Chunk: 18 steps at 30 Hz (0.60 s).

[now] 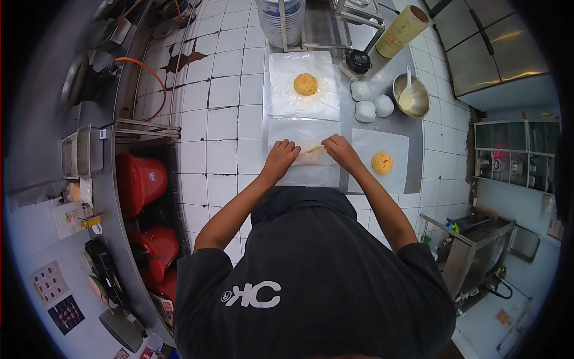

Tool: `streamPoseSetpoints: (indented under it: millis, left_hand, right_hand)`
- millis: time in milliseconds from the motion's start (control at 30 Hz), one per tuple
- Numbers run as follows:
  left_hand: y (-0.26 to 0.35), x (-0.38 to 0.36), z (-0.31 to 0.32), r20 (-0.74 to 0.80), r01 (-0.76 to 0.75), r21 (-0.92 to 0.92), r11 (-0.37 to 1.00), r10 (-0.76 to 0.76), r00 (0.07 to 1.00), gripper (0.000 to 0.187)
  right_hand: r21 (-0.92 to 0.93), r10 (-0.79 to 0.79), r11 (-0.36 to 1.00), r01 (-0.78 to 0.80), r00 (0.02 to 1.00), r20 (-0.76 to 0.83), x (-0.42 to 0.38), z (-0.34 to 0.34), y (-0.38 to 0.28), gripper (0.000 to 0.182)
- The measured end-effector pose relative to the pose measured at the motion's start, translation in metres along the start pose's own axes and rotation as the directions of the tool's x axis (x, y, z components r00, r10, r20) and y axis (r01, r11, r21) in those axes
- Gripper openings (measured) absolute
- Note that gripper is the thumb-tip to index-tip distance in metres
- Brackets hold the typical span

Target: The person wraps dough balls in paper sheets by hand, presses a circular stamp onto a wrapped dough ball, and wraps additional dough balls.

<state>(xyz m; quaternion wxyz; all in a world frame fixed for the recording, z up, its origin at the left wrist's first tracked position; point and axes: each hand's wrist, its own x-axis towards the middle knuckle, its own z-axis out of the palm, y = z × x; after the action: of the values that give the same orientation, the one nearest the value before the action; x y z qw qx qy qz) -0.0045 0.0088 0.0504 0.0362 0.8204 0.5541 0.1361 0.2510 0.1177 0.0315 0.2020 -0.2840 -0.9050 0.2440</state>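
My left hand and my right hand hold the two upper corners of a translucent sheet, their fingers pinched together. Under the sheet, between my hands, a bit of orange filling shows through. Beyond it, an orange round patty sits on a stack of white sheets. Another orange patty lies on a separate sheet to the right of my right hand.
White wrapped balls stand at the right beside a metal bowl with a white spoon. A large film roll and a stack of clear containers are at the back. Red stools are at the left.
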Motion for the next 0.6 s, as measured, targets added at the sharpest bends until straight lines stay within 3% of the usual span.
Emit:
streamPoseSetpoints:
  millis: [100,300,400,467,500,600]
  left_hand:
    - [-0.003,-0.006,-0.005,-0.008,-0.029,-0.039,0.999,0.028,1.000,0.014]
    - [-0.002,-0.012,-0.002,-0.026,0.066,-0.239,0.969,-0.074,0.997,0.019]
    - [-0.004,-0.015,-0.002,0.079,0.025,-0.240,0.971,-0.006,0.997,0.020]
    - [-0.004,-0.017,0.006,-0.116,0.040,-0.249,0.968,-0.071,0.991,0.021]
    - [-0.006,-0.016,0.009,-0.117,0.040,-0.248,0.968,-0.071,0.991,0.021]
    - [-0.010,-0.012,0.012,-0.109,0.016,-0.136,0.991,-0.031,0.994,0.025]
  right_hand:
    - [-0.017,-0.073,0.997,0.074,0.997,0.025,-0.002,-0.007,0.003,0.015]
    - [-0.050,-0.132,0.990,0.132,0.991,0.011,-0.009,0.000,0.001,0.014]
    - [-0.092,-0.162,0.981,0.171,0.982,0.098,-0.012,-0.003,0.001,0.017]
    - [-0.050,-0.102,0.993,0.106,0.992,0.076,-0.009,0.004,0.000,0.018]
    - [-0.004,-0.041,0.999,0.041,0.998,0.057,-0.007,0.007,0.000,0.020]
    - [-0.040,-0.063,0.997,0.065,0.997,0.047,-0.004,0.010,0.007,0.020]
